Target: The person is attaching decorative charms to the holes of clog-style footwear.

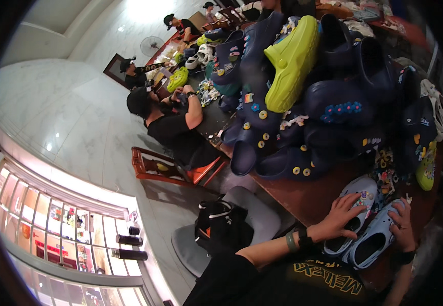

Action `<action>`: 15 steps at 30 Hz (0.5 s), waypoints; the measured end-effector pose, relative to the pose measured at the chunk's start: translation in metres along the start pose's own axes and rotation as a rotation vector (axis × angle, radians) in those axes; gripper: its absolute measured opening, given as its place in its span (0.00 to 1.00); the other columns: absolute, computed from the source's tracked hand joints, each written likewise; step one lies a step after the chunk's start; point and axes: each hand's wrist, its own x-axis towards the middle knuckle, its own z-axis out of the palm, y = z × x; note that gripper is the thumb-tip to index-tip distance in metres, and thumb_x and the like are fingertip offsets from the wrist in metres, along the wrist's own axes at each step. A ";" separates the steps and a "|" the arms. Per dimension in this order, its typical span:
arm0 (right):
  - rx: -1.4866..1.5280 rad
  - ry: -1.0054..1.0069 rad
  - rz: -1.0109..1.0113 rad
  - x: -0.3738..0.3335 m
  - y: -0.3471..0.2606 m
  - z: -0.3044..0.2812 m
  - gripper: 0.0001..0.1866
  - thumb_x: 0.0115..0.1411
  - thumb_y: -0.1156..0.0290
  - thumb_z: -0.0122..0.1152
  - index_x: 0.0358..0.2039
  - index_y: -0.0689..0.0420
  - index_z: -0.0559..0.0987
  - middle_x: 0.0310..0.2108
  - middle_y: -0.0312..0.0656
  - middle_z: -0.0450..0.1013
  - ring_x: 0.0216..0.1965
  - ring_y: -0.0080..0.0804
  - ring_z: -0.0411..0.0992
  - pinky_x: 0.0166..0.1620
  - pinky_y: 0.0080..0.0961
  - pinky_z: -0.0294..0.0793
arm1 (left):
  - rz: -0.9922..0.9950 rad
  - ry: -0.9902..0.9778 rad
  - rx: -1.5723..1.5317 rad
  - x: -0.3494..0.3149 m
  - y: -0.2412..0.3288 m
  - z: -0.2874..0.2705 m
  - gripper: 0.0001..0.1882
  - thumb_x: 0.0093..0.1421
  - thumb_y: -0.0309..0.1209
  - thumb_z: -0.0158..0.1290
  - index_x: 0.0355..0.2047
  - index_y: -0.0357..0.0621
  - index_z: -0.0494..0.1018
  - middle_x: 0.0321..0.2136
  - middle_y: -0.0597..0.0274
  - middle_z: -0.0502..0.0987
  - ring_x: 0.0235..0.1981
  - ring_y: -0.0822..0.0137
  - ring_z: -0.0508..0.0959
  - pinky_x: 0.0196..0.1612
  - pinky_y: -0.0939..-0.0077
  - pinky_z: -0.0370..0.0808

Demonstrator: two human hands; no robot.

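Two light blue foam clogs lie side by side on the dark wooden table [308, 196] in front of me. My left hand [341, 217] rests flat on the left clog [357, 201], which carries small coloured charms. My right hand [401, 224] grips the outer edge of the right clog [374, 239]. A green band and a black strap circle my left wrist.
A tall heap of navy clogs [282, 127] with charms, plus a lime green clog [290, 61], fills the table beyond. Loose charms [385, 171] lie near my hands. A person in black [173, 125] sits at the table on a red chair [165, 168]; others sit farther back. A black bag [221, 224] rests on a grey seat.
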 end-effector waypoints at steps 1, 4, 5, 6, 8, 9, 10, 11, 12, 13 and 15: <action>-0.011 0.014 0.002 -0.004 0.001 0.007 0.19 0.45 0.71 0.55 0.41 0.54 0.77 0.56 0.45 0.63 0.65 0.52 0.49 0.63 0.50 0.49 | -0.013 -0.004 0.017 -0.001 -0.002 0.001 0.46 0.42 0.48 0.66 0.61 0.54 0.58 0.64 0.48 0.48 0.65 0.45 0.48 0.61 0.45 0.48; -0.228 0.190 -0.092 -0.009 -0.016 0.019 0.08 0.59 0.74 0.52 0.38 0.59 0.76 0.48 0.46 0.70 0.59 0.47 0.61 0.62 0.49 0.53 | -0.005 0.000 0.005 -0.002 -0.004 0.001 0.46 0.43 0.47 0.66 0.61 0.55 0.58 0.64 0.50 0.49 0.65 0.46 0.48 0.61 0.46 0.48; -0.312 0.209 -0.168 -0.009 -0.020 0.021 0.06 0.59 0.73 0.54 0.36 0.61 0.75 0.41 0.46 0.73 0.54 0.49 0.66 0.59 0.44 0.60 | -0.027 -0.003 0.010 -0.003 -0.004 0.000 0.46 0.43 0.47 0.66 0.61 0.55 0.58 0.64 0.50 0.49 0.65 0.46 0.48 0.61 0.46 0.47; -0.240 0.281 -0.180 -0.009 -0.026 0.026 0.06 0.58 0.75 0.55 0.35 0.62 0.75 0.40 0.47 0.73 0.50 0.49 0.68 0.56 0.43 0.63 | -0.032 -0.003 0.013 -0.004 -0.004 0.000 0.45 0.44 0.48 0.65 0.61 0.55 0.59 0.64 0.50 0.49 0.65 0.46 0.48 0.61 0.45 0.47; -0.182 0.368 -0.191 -0.012 -0.030 0.033 0.06 0.57 0.76 0.56 0.35 0.62 0.74 0.38 0.47 0.73 0.47 0.49 0.69 0.53 0.41 0.66 | -0.011 0.006 0.015 -0.005 -0.004 0.001 0.45 0.44 0.49 0.65 0.61 0.55 0.59 0.64 0.50 0.49 0.65 0.46 0.48 0.61 0.45 0.47; -0.207 0.377 -0.184 -0.013 -0.029 0.034 0.06 0.55 0.76 0.58 0.33 0.63 0.74 0.36 0.47 0.73 0.44 0.47 0.70 0.50 0.42 0.67 | -0.011 0.018 0.022 -0.005 -0.004 0.000 0.44 0.45 0.50 0.64 0.61 0.55 0.59 0.64 0.50 0.49 0.65 0.46 0.48 0.61 0.45 0.47; -0.230 0.385 -0.175 -0.014 -0.029 0.034 0.07 0.53 0.76 0.59 0.32 0.63 0.74 0.34 0.47 0.72 0.40 0.46 0.70 0.47 0.42 0.67 | -0.021 0.000 0.028 -0.004 -0.002 -0.001 0.44 0.46 0.51 0.64 0.61 0.55 0.59 0.64 0.50 0.49 0.65 0.46 0.48 0.61 0.45 0.47; -0.240 0.396 -0.172 -0.013 -0.031 0.032 0.07 0.53 0.76 0.59 0.32 0.63 0.74 0.34 0.47 0.72 0.40 0.46 0.70 0.47 0.42 0.67 | -0.006 -0.004 0.026 -0.004 -0.001 -0.001 0.44 0.46 0.51 0.64 0.61 0.55 0.59 0.64 0.50 0.49 0.65 0.46 0.48 0.61 0.45 0.47; -0.203 0.419 -0.206 -0.010 -0.032 0.029 0.08 0.50 0.76 0.62 0.29 0.61 0.73 0.31 0.45 0.70 0.36 0.45 0.68 0.42 0.41 0.67 | -0.005 0.003 0.025 -0.004 -0.001 -0.001 0.43 0.46 0.52 0.63 0.61 0.56 0.60 0.64 0.50 0.49 0.65 0.47 0.49 0.61 0.45 0.48; -0.164 0.440 -0.242 -0.006 -0.032 0.026 0.09 0.47 0.75 0.64 0.27 0.60 0.72 0.27 0.44 0.68 0.32 0.43 0.67 0.37 0.39 0.66 | -0.006 0.010 0.025 -0.004 0.000 -0.001 0.43 0.46 0.52 0.63 0.60 0.56 0.60 0.64 0.50 0.50 0.65 0.47 0.49 0.61 0.45 0.48; -0.125 0.420 -0.217 0.000 -0.029 0.025 0.11 0.45 0.74 0.65 0.23 0.58 0.70 0.24 0.43 0.65 0.28 0.42 0.65 0.34 0.38 0.64 | -0.002 0.006 0.032 -0.003 0.002 -0.002 0.43 0.46 0.53 0.62 0.60 0.56 0.60 0.64 0.51 0.50 0.64 0.47 0.49 0.61 0.45 0.48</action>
